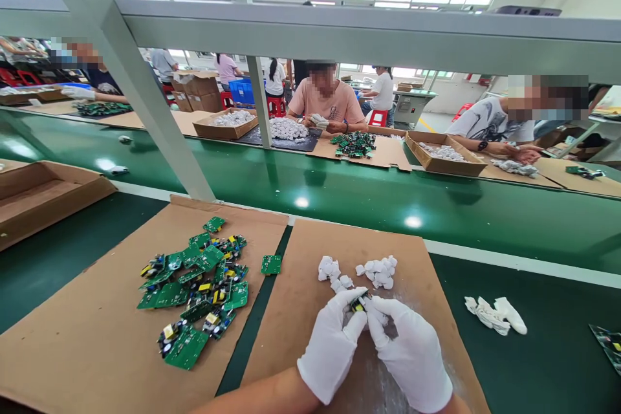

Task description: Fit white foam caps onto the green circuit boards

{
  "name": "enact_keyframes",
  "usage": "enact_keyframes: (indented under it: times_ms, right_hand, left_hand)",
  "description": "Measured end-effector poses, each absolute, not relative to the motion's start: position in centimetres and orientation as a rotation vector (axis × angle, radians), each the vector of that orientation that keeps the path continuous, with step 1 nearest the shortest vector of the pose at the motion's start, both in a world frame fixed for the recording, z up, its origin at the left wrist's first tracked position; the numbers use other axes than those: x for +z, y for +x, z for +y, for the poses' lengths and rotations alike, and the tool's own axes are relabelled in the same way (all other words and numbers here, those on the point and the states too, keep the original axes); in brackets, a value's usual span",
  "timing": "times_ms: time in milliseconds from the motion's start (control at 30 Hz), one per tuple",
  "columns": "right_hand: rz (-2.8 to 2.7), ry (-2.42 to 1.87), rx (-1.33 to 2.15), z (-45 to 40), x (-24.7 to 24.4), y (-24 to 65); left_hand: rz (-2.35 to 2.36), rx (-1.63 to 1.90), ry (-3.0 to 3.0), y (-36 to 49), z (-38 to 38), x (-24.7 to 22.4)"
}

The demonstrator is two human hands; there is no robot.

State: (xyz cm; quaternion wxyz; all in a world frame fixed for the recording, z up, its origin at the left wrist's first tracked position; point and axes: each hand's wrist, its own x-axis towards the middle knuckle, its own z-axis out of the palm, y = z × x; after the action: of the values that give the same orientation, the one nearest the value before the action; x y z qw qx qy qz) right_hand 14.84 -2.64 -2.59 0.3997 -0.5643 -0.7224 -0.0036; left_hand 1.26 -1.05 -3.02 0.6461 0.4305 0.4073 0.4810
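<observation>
Both hands wear white fabric gloves and meet over a brown cardboard sheet [407, 252] laid on the dark green surface [451, 272]. Between them is a small circuit board [359, 304], raised just nearer the wearer than some white lumps; a yellow component shows on it. The left hand [332, 343] pinches the board between thumb and forefinger. The right hand [414, 349] has its fingers bent inward, tips at the board's right side; whether they pinch the board itself or a bit of white material, I cannot tell, since white glove and white matter blend there.

The board should be light and stiff, with little give, and its standing components look like the fragile part. The bare edges seem the best place to take hold, keeping pressure off the components; the smooth glove cloth may let it slip or snag on leads. The white lumps [381, 272] look soft and crumbly or pliable, though their material is unclear.

To the left, a heap of green circuit boards [194, 284] lies on a second cardboard sheet [97, 317], some face up, others overturned. A single board [270, 264] lies apart, between heap and lumps. To the right is a crumpled white piece [495, 315].
</observation>
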Motion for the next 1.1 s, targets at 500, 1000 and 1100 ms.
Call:
enact_keyframes:
  times_ms: [500, 1000, 1100]
  right_hand:
    - [-1.944, -1.383, -0.119, -1.9, -2.4, 15.4]
    - [-1.900, -1.244, 0.169, -2.0, -2.1, 14.4]
    - [-1.834, -1.205, 0.175, -1.9, -2.2, 14.6]
  left_hand:
    - [0.693, 0.834, 0.596, 0.9, 0.2, -2.0]
    - [0.661, 0.835, 0.784, 0.6, -0.3, -0.7]
    - [0.550, 0.831, 0.723, 0.7, -0.4, -0.7]
